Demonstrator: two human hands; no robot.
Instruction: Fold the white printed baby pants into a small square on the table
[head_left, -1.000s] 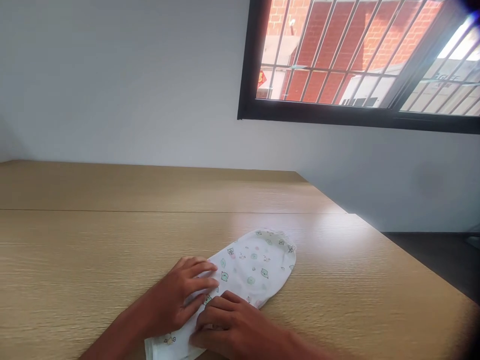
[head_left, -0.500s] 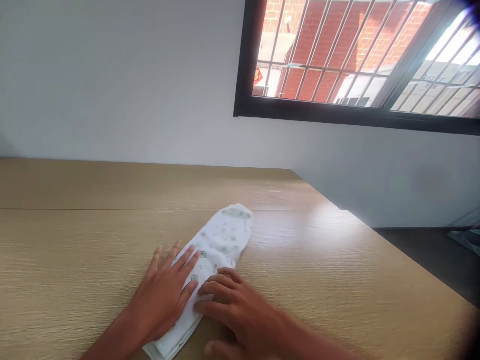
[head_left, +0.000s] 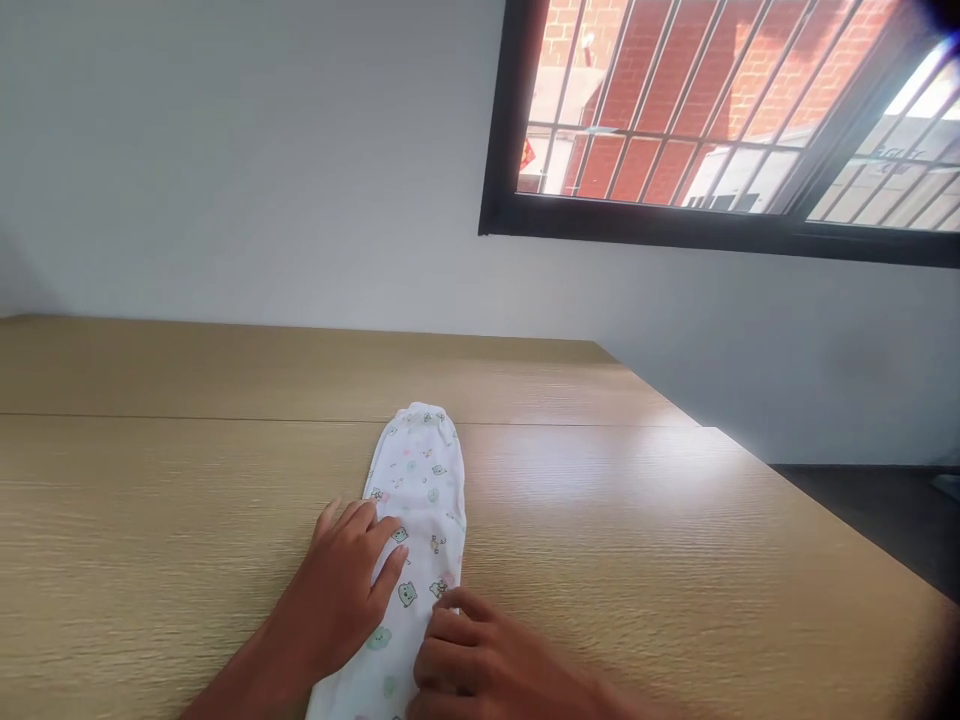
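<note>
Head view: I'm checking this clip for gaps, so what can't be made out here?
- Near end of the white printed cloth: cut off by the bottom edge of the head view.
- Cloth under the left hand and right hand: hidden by those hands.
- Small red item outside the window: too small to identify.

The left hand (head_left: pixel 334 580) is being held flat and splayed, while the right hand (head_left: pixel 480 665) is being curled downward close beside it.

Daylight from the barred window (head_left: pixel 660 110) glares across my surface (head_left: pixel 592 450), and my right grip (head_left: pixel 487 665) looks slightly blurred.
</note>
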